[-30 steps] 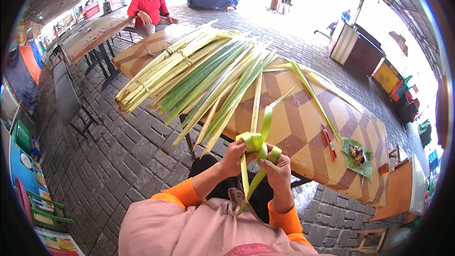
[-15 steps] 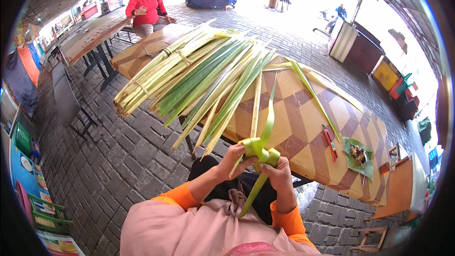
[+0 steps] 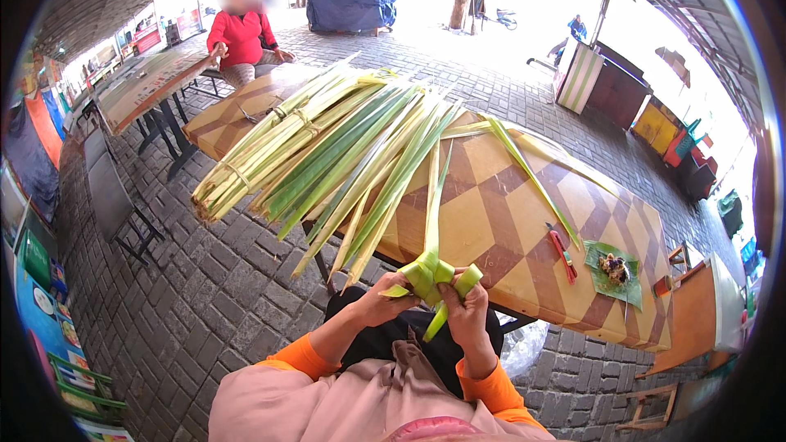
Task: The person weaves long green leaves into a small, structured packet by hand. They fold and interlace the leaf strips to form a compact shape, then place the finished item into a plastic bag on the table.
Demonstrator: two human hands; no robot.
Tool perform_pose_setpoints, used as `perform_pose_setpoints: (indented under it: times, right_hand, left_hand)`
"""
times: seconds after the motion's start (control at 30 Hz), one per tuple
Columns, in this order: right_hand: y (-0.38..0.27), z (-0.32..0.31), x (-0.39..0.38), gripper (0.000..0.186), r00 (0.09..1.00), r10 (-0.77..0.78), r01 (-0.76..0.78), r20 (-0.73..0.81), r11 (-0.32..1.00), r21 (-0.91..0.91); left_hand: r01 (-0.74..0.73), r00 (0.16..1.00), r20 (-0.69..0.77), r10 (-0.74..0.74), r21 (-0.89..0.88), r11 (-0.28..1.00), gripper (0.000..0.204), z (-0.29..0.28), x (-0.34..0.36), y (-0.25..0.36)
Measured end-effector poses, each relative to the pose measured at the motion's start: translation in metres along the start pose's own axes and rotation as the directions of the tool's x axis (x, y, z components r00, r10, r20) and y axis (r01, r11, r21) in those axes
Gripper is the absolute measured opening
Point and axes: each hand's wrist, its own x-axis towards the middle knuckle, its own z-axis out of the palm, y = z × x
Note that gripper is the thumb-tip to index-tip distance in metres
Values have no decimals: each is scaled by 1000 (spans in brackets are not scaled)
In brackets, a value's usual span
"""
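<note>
Your left hand (image 3: 385, 303) and right hand (image 3: 468, 311) both pinch the folded palm-leaf strip (image 3: 431, 272) between them, just off the table (image 3: 508, 221) edge; its long tail runs straight up, away from you.

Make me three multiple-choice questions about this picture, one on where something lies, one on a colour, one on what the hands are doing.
1. Where does the red-handled tool lie?
A. on the table, right of the hands
B. on the brick floor
C. under the leaf pile

2. What colour are the person's cuffs?
A. blue
B. orange
C. white

3. How is the folded leaf strip held?
A. lying loose on the table
B. in the left hand alone
C. between the left hand and the right hand

A: it rests on the patterned tabletop. B: orange shows at both wrists. C: both hands' fingers grip it.
</note>
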Motion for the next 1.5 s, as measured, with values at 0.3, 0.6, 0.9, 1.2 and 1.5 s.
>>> perform_pose_setpoints:
  times: [0.3,0.6,0.9,1.2,1.5]
  right_hand:
    - [-17,2,-5,11,996,46,-52,72,995,79]
    - [-8,4,-7,16,984,-130,145,120,981,-126]
    - [-8,18,-19,32,971,204,-226,128,953,202]
    - [-3,2,-11,47,910,294,-409,293,759,507]
    - [-2,1,-9,42,922,297,-387,249,675,628]
  left_hand:
    - [-109,985,-142,99,-61,992,32,12,-2,-4]
    - [-65,992,-122,36,-247,967,37,9,-4,-3]
    - [-156,902,-408,142,-1,988,35,18,-7,-19]
    - [-78,989,-144,19,-413,908,22,11,-8,-9]
    - [-160,985,10,172,-318,934,24,-5,-7,-3]
